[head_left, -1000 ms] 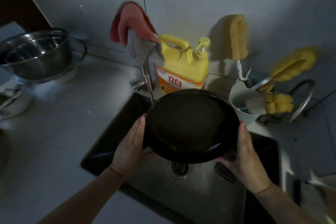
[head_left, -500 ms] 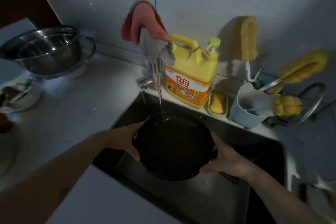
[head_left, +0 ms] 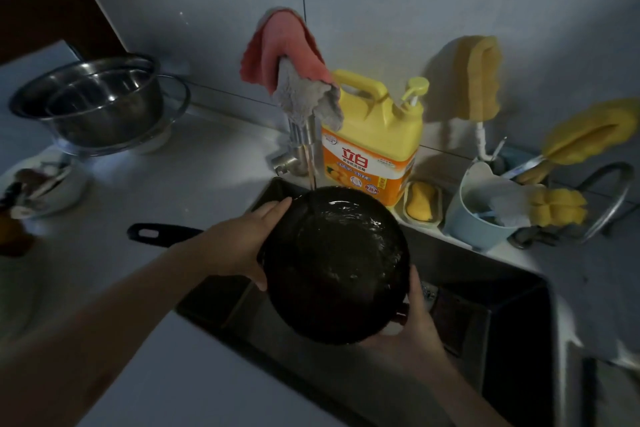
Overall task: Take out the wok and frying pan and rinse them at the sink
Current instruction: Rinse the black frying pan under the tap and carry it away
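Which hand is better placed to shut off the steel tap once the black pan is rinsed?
Probably left: the left hand grips the black pan rim nearest the steel tap.

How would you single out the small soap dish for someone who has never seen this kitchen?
Start at the sink and follow its back edge to the big yellow detergent jug. The soap dish lies just right of it, before the pale blue cup: a low pale tray holding one yellow-orange bar.
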Action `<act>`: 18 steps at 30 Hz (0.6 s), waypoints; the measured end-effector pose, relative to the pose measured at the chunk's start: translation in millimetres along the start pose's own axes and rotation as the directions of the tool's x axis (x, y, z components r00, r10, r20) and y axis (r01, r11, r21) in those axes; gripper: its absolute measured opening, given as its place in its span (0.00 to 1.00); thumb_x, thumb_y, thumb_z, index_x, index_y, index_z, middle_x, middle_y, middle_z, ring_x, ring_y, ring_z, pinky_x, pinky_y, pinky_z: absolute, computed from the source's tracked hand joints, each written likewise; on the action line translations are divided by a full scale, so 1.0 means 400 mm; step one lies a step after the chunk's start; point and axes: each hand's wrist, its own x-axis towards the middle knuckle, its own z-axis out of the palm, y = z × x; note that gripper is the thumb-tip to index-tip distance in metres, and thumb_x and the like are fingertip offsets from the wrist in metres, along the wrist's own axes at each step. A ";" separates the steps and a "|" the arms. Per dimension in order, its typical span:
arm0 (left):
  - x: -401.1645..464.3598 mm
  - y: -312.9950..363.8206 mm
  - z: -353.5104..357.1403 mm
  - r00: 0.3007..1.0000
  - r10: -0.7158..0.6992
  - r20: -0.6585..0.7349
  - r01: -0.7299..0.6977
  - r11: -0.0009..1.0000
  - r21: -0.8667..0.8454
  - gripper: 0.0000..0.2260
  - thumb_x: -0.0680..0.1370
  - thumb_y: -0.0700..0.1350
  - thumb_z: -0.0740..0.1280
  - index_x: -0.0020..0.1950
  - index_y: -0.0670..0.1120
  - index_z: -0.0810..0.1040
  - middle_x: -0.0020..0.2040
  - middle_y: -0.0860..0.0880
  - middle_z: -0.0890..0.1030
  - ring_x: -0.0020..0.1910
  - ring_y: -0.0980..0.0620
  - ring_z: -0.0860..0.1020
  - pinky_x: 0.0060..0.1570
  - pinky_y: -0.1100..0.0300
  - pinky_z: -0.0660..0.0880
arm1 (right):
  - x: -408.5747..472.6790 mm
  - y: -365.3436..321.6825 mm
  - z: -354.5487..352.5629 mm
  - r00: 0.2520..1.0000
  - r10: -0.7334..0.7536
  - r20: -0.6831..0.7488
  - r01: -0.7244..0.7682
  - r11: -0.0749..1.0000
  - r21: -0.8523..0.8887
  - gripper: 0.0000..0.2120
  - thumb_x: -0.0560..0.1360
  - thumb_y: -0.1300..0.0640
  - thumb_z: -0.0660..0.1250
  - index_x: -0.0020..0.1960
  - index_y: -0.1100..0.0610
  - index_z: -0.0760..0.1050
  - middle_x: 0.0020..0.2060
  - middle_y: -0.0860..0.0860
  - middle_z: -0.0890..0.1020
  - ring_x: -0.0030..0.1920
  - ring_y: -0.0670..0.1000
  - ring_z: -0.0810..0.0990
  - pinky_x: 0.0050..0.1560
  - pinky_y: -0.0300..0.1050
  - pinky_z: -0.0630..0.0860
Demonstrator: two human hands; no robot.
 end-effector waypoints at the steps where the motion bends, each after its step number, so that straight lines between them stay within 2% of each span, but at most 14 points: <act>1: -0.003 0.008 0.017 0.998 0.010 -0.054 -0.011 1.000 -0.009 0.63 0.59 0.56 0.80 0.77 0.53 0.35 0.78 0.55 0.46 0.74 0.54 0.56 0.70 0.53 0.64 | 0.000 -0.008 -0.013 0.999 -0.032 -0.037 0.032 0.999 0.023 0.68 0.55 0.64 0.85 0.77 0.45 0.40 0.59 0.31 0.66 0.57 0.27 0.72 0.52 0.21 0.69; 2: -0.002 0.010 0.030 0.996 0.006 -0.085 -0.008 0.999 -0.031 0.63 0.59 0.57 0.80 0.77 0.53 0.35 0.77 0.56 0.45 0.74 0.54 0.55 0.70 0.51 0.64 | 0.000 -0.017 -0.030 0.996 -0.076 -0.057 0.076 0.997 0.012 0.68 0.55 0.63 0.85 0.77 0.43 0.40 0.62 0.34 0.68 0.58 0.24 0.70 0.57 0.25 0.70; 3: 0.000 0.011 0.041 0.993 -0.012 -0.120 0.005 0.999 -0.053 0.63 0.59 0.57 0.80 0.76 0.54 0.35 0.77 0.57 0.45 0.75 0.55 0.53 0.71 0.49 0.63 | 0.002 -0.027 -0.050 0.989 -0.127 -0.080 0.125 0.992 -0.030 0.69 0.53 0.57 0.86 0.76 0.39 0.39 0.68 0.38 0.67 0.64 0.27 0.67 0.67 0.35 0.70; 4: 0.008 0.011 0.057 0.988 -0.034 -0.152 0.021 0.996 -0.086 0.63 0.59 0.56 0.80 0.76 0.54 0.35 0.77 0.57 0.44 0.75 0.55 0.52 0.71 0.48 0.62 | 0.005 -0.036 -0.071 0.982 -0.177 -0.065 0.169 0.980 -0.107 0.70 0.52 0.48 0.86 0.77 0.36 0.38 0.73 0.40 0.64 0.71 0.33 0.63 0.73 0.45 0.66; 5: 0.012 0.016 0.071 0.985 -0.052 -0.165 0.030 0.991 -0.133 0.63 0.59 0.56 0.80 0.76 0.54 0.34 0.77 0.56 0.44 0.75 0.54 0.52 0.72 0.49 0.62 | 0.012 -0.049 -0.097 0.974 -0.222 -0.035 0.213 0.962 -0.173 0.70 0.52 0.43 0.85 0.77 0.36 0.38 0.76 0.41 0.60 0.75 0.38 0.59 0.75 0.48 0.62; 6: 0.016 0.024 0.085 0.982 -0.063 -0.178 0.029 0.981 -0.191 0.63 0.59 0.55 0.80 0.77 0.53 0.34 0.78 0.55 0.45 0.74 0.54 0.53 0.72 0.50 0.61 | 0.019 -0.058 -0.128 0.968 -0.252 0.001 0.246 0.943 -0.222 0.69 0.52 0.41 0.84 0.77 0.37 0.38 0.77 0.40 0.57 0.76 0.40 0.57 0.75 0.46 0.60; 8: 0.023 0.035 0.111 0.987 -0.045 -0.154 -0.005 0.951 -0.310 0.63 0.59 0.54 0.80 0.77 0.53 0.34 0.77 0.56 0.46 0.74 0.56 0.54 0.71 0.53 0.61 | 0.031 -0.102 -0.183 0.955 -0.285 0.077 0.295 0.910 -0.292 0.67 0.52 0.39 0.83 0.75 0.32 0.38 0.74 0.30 0.55 0.75 0.35 0.54 0.73 0.33 0.58; 10: 0.038 0.041 0.137 0.992 -0.030 -0.122 -0.019 0.923 -0.384 0.63 0.58 0.55 0.80 0.76 0.60 0.35 0.75 0.62 0.49 0.73 0.64 0.52 0.72 0.57 0.59 | 0.037 -0.146 -0.233 0.942 -0.301 0.150 0.334 0.887 -0.318 0.64 0.51 0.38 0.82 0.72 0.25 0.40 0.70 0.23 0.56 0.73 0.31 0.55 0.69 0.25 0.57; 12: 0.049 0.047 0.146 0.998 0.008 -0.070 -0.037 0.905 -0.424 0.56 0.59 0.54 0.80 0.69 0.72 0.39 0.68 0.71 0.53 0.66 0.79 0.52 0.69 0.71 0.57 | 0.044 -0.174 -0.270 0.943 -0.240 0.232 0.306 0.898 -0.317 0.62 0.50 0.42 0.84 0.73 0.29 0.49 0.69 0.28 0.64 0.72 0.36 0.61 0.71 0.35 0.62; 13: 0.057 0.039 0.152 1.000 0.023 -0.015 -0.027 0.890 -0.456 0.53 0.61 0.50 0.80 0.65 0.74 0.42 0.64 0.73 0.54 0.61 0.83 0.53 0.65 0.77 0.56 | 0.049 -0.179 -0.281 0.946 -0.189 0.264 0.271 0.907 -0.322 0.60 0.50 0.44 0.85 0.73 0.32 0.53 0.67 0.32 0.68 0.71 0.38 0.65 0.72 0.42 0.65; 14: 0.059 0.031 0.146 0.998 0.038 0.054 -0.009 0.892 -0.452 0.50 0.62 0.48 0.81 0.64 0.74 0.45 0.63 0.74 0.56 0.60 0.83 0.55 0.63 0.78 0.56 | 0.053 -0.178 -0.288 0.948 -0.136 0.288 0.229 0.919 -0.320 0.59 0.49 0.45 0.86 0.72 0.34 0.56 0.66 0.34 0.71 0.70 0.39 0.67 0.71 0.47 0.67; 15: 0.059 0.023 0.135 0.992 0.021 0.124 0.035 0.901 -0.432 0.50 0.61 0.49 0.81 0.65 0.73 0.47 0.65 0.71 0.60 0.65 0.77 0.58 0.65 0.75 0.59 | 0.053 -0.177 -0.289 0.945 -0.089 0.314 0.189 0.934 -0.304 0.58 0.49 0.45 0.86 0.71 0.34 0.58 0.65 0.35 0.72 0.69 0.40 0.68 0.71 0.50 0.68; 17: 0.063 0.002 0.125 0.980 -0.007 0.199 0.077 0.936 -0.344 0.54 0.54 0.60 0.81 0.71 0.68 0.50 0.73 0.59 0.63 0.72 0.59 0.62 0.71 0.58 0.63 | 0.045 -0.161 -0.271 0.943 -0.003 0.332 0.099 0.957 -0.272 0.57 0.49 0.45 0.85 0.70 0.33 0.58 0.65 0.35 0.72 0.68 0.40 0.69 0.71 0.48 0.68; 18: 0.061 -0.006 0.116 0.977 0.009 0.211 0.054 0.954 -0.293 0.58 0.49 0.66 0.79 0.74 0.65 0.52 0.74 0.55 0.64 0.72 0.54 0.63 0.71 0.53 0.64 | 0.040 -0.149 -0.254 0.943 0.041 0.331 0.046 0.967 -0.251 0.56 0.49 0.45 0.85 0.69 0.32 0.57 0.64 0.35 0.72 0.68 0.40 0.69 0.70 0.45 0.68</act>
